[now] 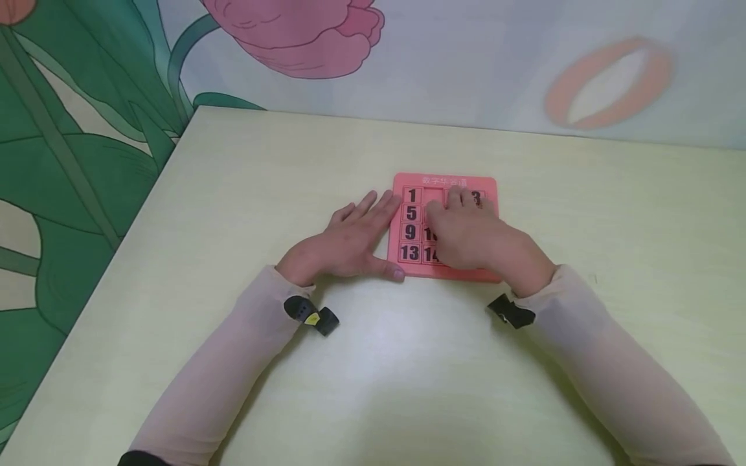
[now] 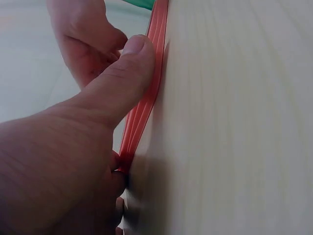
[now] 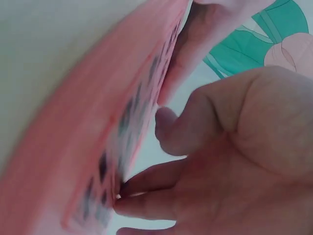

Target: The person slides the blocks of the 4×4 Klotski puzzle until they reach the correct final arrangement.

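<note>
A pink number slide puzzle (image 1: 394,239) lies flat on the table, with tiles 1, 5, 9 and 13 down its left column. Right of tile 1, a bare pink slot (image 1: 433,193) shows. My left hand (image 1: 344,251) rests along the left side of the puzzle, fingers straight and thumb spread to the bottom left corner. In the left wrist view that thumb (image 2: 120,73) lies against the red edge. Over the tiles is my right hand (image 1: 474,236), its fingertips touching the upper rows near tile 3 (image 1: 476,198). It hides most of the right-hand tiles.
The pale wooden table (image 1: 373,375) spreads around the puzzle. Behind it stands a wall (image 1: 466,84) painted with a pink flower and green leaves. Black straps with small devices (image 1: 311,315) sit at both sleeve cuffs.
</note>
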`<move>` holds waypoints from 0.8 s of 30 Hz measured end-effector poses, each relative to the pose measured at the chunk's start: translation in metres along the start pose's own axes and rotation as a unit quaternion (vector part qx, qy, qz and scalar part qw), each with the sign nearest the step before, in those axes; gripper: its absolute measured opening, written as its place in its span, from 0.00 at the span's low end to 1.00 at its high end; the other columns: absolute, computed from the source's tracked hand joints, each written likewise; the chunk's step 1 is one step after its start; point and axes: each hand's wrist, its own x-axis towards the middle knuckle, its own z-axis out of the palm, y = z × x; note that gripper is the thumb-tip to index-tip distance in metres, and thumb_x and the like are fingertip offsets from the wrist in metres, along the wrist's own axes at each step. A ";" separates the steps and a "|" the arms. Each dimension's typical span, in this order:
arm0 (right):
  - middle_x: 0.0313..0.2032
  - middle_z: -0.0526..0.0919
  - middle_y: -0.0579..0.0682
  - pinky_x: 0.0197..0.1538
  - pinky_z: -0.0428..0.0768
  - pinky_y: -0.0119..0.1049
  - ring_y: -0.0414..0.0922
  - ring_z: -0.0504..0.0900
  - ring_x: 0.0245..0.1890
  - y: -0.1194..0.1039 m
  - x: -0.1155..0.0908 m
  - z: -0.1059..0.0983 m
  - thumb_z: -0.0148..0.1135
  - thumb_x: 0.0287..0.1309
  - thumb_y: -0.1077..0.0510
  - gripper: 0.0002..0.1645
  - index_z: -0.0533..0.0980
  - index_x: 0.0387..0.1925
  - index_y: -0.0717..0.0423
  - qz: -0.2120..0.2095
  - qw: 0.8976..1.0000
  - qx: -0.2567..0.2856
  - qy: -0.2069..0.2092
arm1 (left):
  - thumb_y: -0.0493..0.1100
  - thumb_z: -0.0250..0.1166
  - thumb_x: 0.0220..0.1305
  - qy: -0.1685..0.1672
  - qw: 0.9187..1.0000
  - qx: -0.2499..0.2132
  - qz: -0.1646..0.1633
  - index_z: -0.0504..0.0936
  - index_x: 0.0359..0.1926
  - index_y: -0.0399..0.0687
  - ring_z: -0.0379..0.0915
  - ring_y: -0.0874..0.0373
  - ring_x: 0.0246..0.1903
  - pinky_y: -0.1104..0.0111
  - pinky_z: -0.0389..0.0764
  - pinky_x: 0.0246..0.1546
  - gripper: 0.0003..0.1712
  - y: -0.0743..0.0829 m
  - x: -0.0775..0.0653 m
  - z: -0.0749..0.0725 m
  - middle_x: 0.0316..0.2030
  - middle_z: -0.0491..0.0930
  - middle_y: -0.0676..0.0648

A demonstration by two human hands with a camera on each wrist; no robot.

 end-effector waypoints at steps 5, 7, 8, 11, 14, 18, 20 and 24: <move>0.75 0.45 0.74 0.71 0.43 0.68 0.67 0.39 0.76 -0.001 0.005 0.006 0.48 0.69 0.61 0.30 0.64 0.70 0.64 -0.031 0.999 0.008 -0.007 | 0.76 0.63 0.57 0.001 1.000 0.001 0.003 0.29 0.81 0.52 0.15 0.53 0.77 0.52 0.32 0.74 0.70 0.000 0.000 0.000 0.80 0.25 0.52; 0.76 0.44 0.73 0.71 0.43 0.67 0.65 0.37 0.77 -0.002 0.004 0.005 0.48 0.69 0.62 0.26 0.67 0.66 0.64 -0.044 0.999 0.017 -0.012 | 0.76 0.63 0.57 0.002 1.000 -0.001 0.005 0.29 0.81 0.52 0.15 0.53 0.77 0.52 0.32 0.74 0.70 0.000 0.000 0.000 0.80 0.25 0.52; 0.76 0.43 0.73 0.71 0.42 0.67 0.65 0.37 0.77 -0.001 0.003 0.004 0.47 0.68 0.63 0.25 0.68 0.65 0.64 -0.043 0.999 0.021 -0.013 | 0.76 0.63 0.57 0.002 1.000 -0.001 0.005 0.29 0.81 0.52 0.15 0.53 0.77 0.52 0.31 0.74 0.70 0.000 0.000 0.000 0.80 0.25 0.52; 0.75 0.40 0.76 0.70 0.41 0.69 0.69 0.35 0.76 0.001 -0.002 0.000 0.48 0.69 0.61 0.29 0.64 0.69 0.66 -0.009 1.000 0.018 -0.013 | 0.76 0.63 0.57 0.002 1.000 -0.003 0.003 0.29 0.81 0.53 0.15 0.53 0.77 0.52 0.31 0.74 0.71 -0.001 0.000 0.001 0.80 0.25 0.52; 0.72 0.43 0.82 0.68 0.43 0.73 0.74 0.40 0.74 0.002 -0.005 -0.002 0.50 0.68 0.60 0.32 0.61 0.69 0.69 0.046 0.999 0.007 -0.011 | 0.77 0.64 0.57 0.002 1.000 -0.004 0.001 0.28 0.81 0.53 0.15 0.54 0.77 0.53 0.31 0.74 0.71 -0.001 0.001 0.001 0.79 0.25 0.52; 0.69 0.48 0.84 0.66 0.46 0.75 0.77 0.46 0.71 0.000 -0.005 0.001 0.51 0.67 0.59 0.31 0.63 0.67 0.71 0.062 0.998 -0.002 -0.010 | 0.77 0.63 0.57 0.001 1.000 -0.003 -0.001 0.28 0.81 0.52 0.15 0.53 0.77 0.53 0.31 0.74 0.71 -0.001 0.000 0.002 0.79 0.25 0.52; 0.70 0.48 0.82 0.68 0.45 0.74 0.76 0.46 0.72 -0.002 -0.003 0.002 0.50 0.69 0.59 0.29 0.64 0.67 0.70 0.041 0.999 0.007 -0.008 | 0.77 0.63 0.57 0.000 1.000 -0.002 -0.002 0.28 0.81 0.52 0.15 0.53 0.77 0.53 0.31 0.74 0.71 -0.002 0.000 0.002 0.79 0.25 0.52; 0.66 0.62 0.75 0.67 0.58 0.67 0.68 0.59 0.67 0.002 -0.005 -0.003 0.47 0.67 0.63 0.19 0.69 0.57 0.65 -0.015 0.998 0.053 -0.010 | 0.77 0.63 0.57 -0.001 1.000 -0.001 -0.003 0.28 0.81 0.52 0.15 0.53 0.77 0.53 0.31 0.74 0.71 -0.002 -0.001 0.002 0.79 0.24 0.52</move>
